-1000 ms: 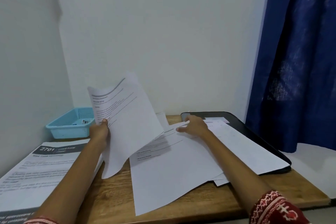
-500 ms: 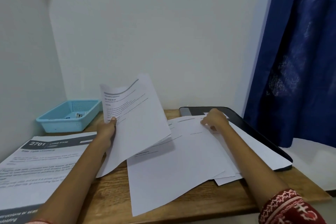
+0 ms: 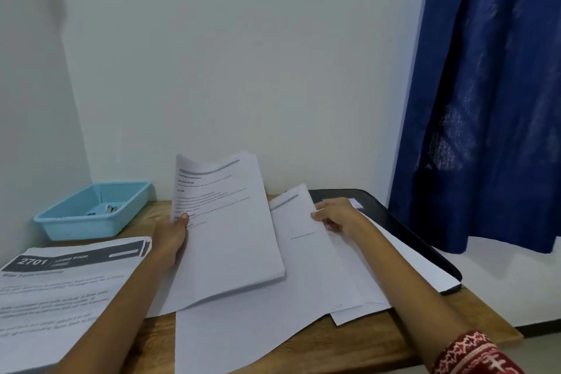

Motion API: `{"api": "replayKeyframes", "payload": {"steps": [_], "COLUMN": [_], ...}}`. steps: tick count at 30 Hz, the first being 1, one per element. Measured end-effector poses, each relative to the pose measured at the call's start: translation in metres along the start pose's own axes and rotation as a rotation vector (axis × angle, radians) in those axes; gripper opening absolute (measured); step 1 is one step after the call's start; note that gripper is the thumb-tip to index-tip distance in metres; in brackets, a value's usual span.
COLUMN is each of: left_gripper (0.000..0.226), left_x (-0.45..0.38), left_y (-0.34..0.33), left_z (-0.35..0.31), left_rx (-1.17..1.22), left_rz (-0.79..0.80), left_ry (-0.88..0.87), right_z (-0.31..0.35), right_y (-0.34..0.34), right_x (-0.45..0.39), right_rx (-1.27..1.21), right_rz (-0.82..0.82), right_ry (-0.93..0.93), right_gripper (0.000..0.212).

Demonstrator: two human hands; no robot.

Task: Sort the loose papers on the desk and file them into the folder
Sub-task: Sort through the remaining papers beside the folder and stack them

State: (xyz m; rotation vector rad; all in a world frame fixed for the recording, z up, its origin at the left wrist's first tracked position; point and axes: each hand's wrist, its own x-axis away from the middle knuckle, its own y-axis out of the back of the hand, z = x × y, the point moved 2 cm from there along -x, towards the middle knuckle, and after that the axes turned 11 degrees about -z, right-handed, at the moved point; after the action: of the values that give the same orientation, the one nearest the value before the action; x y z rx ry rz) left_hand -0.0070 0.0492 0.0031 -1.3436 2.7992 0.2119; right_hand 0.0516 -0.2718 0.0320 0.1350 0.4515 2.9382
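Note:
My left hand [image 3: 174, 232] grips a small stack of printed sheets [image 3: 227, 222] by its left edge, thumb on top, tilted up above the desk. My right hand [image 3: 337, 215] pinches the edge of a single white sheet [image 3: 299, 222] and lifts it off the loose papers [image 3: 273, 313] spread over the middle of the desk. A black folder [image 3: 403, 228] lies open at the right, with white sheets resting on it under my right forearm.
A light blue plastic basket [image 3: 91, 212] sits at the back left against the wall. A separate pile of printed pages headed "2701" [image 3: 60, 282] lies at the front left. A dark blue curtain [image 3: 485, 100] hangs at the right. The wooden desk edge [image 3: 485, 331] runs close by.
My right hand has picked up the edge of one sheet from the pile and raised it toward the stack. The left hand's stack has tilted and shifted a little to the right.

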Motion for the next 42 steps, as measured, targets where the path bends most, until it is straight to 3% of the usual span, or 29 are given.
{"api": "replayKeyframes", "payload": {"steps": [5, 15, 18, 24, 28, 32, 42], "left_gripper": [0.037, 0.036, 0.037, 0.036, 0.040, 0.043, 0.041], "left_x": [0.000, 0.009, 0.010, 0.015, 0.017, 0.018, 0.015], "left_y": [-0.005, -0.004, -0.003, 0.001, 0.006, 0.017, 0.062], "left_z": [-0.003, -0.015, -0.016, -0.024, -0.035, -0.050, -0.069], "left_rx": [-0.043, -0.011, 0.000, 0.066, 0.135, 0.190, 0.248], "left_rz": [0.004, 0.025, 0.034, 0.070, 0.089, 0.090, 0.029], "left_ry": [-0.101, -0.147, -0.144, -0.136, -0.123, -0.099, -0.094], "right_z": [0.000, 0.002, 0.005, 0.037, 0.065, 0.080, 0.115], "right_y": [0.013, 0.012, 0.010, 0.045, 0.074, 0.090, 0.081], "right_x": [-0.005, 0.000, -0.001, -0.003, 0.009, 0.019, 0.045], "right_rx": [-0.214, -0.221, -0.145, 0.004, -0.080, -0.258, -0.545], "right_rz": [0.006, 0.022, -0.137, -0.742, -0.953, -1.017, -0.989], "right_ry": [-0.025, -0.023, 0.091, 0.316, 0.393, 0.472, 0.577], "right_gripper": [0.011, 0.009, 0.011, 0.020, 0.023, 0.021, 0.020]}}
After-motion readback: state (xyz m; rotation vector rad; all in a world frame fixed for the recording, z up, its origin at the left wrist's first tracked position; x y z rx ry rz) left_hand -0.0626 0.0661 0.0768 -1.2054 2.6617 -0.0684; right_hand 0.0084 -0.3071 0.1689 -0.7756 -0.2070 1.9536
